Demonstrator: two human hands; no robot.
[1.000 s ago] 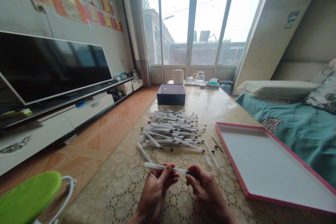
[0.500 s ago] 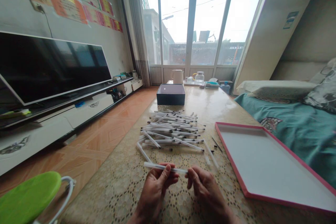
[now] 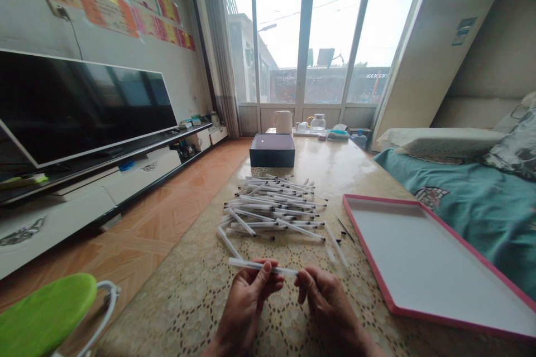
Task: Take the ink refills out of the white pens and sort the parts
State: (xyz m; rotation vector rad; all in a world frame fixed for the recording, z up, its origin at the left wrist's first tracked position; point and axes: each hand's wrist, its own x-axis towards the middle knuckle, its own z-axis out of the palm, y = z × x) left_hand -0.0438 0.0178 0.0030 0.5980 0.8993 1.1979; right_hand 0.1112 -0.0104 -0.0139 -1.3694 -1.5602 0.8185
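Note:
A white pen (image 3: 245,264) lies level between my two hands, above the near part of the patterned tablecloth. My left hand (image 3: 253,290) grips its middle, thumb on top and fingers behind. At its right end, the fingertips of my right hand (image 3: 320,290) pinch it and hide the tip. Just beyond is a loose pile of several white pens (image 3: 276,206) with dark ends, most lying crosswise. A few white tubes (image 3: 336,244) and small black pieces lie at the pile's right side, near a thin dark rod (image 3: 345,228).
A shallow tray with a pink rim (image 3: 387,295) lies on the right of the table. Behind the pile stands a dark box (image 3: 272,150). Farther back are a pitcher (image 3: 283,121) and a glass kettle (image 3: 318,124). A green stool (image 3: 48,312) is at lower left.

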